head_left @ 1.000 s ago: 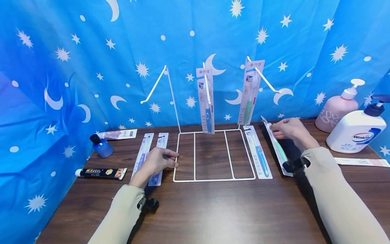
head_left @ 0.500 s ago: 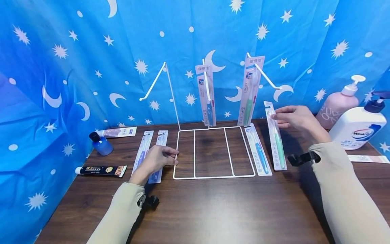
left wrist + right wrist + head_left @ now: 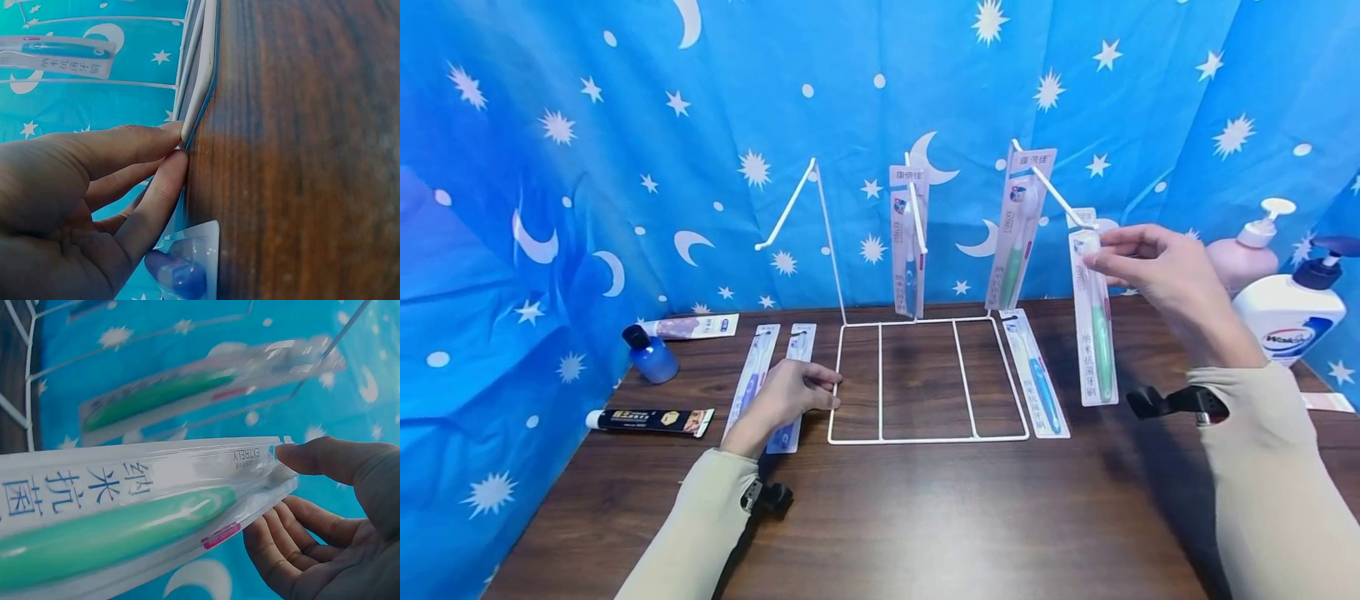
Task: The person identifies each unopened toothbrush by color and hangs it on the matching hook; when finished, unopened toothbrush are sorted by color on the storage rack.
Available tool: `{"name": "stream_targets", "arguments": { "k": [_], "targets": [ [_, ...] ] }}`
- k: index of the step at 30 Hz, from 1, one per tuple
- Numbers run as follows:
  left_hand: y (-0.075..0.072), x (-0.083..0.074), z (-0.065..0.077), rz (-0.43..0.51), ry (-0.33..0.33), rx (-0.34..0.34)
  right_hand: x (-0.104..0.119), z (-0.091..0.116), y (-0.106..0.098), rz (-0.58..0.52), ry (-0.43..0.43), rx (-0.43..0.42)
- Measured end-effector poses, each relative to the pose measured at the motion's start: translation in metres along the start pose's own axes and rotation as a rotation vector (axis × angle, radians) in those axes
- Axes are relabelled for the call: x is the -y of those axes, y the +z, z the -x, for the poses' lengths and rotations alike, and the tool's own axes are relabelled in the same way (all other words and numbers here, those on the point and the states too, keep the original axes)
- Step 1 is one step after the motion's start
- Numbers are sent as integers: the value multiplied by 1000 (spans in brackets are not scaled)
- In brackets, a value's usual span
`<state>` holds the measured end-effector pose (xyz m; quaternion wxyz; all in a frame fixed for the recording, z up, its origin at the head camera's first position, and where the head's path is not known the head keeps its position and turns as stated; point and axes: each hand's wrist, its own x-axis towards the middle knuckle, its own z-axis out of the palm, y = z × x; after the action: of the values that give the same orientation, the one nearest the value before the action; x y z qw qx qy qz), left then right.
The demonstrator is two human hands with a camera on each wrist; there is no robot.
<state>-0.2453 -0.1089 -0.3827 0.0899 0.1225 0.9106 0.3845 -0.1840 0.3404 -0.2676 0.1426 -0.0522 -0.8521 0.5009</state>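
My right hand (image 3: pixel 1176 279) pinches a packaged green toothbrush (image 3: pixel 1097 333) by the upper edge of its pack. The pack hangs upright above the table, its top overlapping the tip of the right hook in the head view. My left hand (image 3: pixel 786 400) pinches the left bar of the white wire display rack (image 3: pixel 925 440) at its base; the left wrist view shows thumb and finger meeting on the rack's wire (image 3: pixel 199 94). Another packaged green toothbrush (image 3: pixel 1017 242) hangs on the right hook, and a packaged blue toothbrush (image 3: pixel 908 250) on the middle one. The left hook (image 3: pixel 786 204) is bare.
Packaged purple toothbrushes (image 3: pixel 790 417) lie left of the rack, a packaged blue toothbrush (image 3: pixel 1037 383) right of it. Toothpaste tubes (image 3: pixel 651 422) and a small blue bottle (image 3: pixel 653 358) are at far left; pump bottles (image 3: pixel 1288 308) stand at right. A starry blue curtain (image 3: pixel 700 100) hangs behind.
My right hand has lifted the packaged green toothbrush off the table and turned it upright, raising it to the right hook's tip. The left hand stays on the rack.
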Motion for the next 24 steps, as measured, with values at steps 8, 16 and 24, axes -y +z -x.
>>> {"name": "stream_targets", "arguments": {
  "k": [8,16,24],
  "targets": [
    [0,1,0,-3,12,-9,35,28,-5,15,-83,-128],
    [0,1,2,-13,-1,-11,64,59,-7,9,-220,-207],
    [1,3,-1,-12,29,-18,82,82,-10,-44,-300,-225]
  ]
}}
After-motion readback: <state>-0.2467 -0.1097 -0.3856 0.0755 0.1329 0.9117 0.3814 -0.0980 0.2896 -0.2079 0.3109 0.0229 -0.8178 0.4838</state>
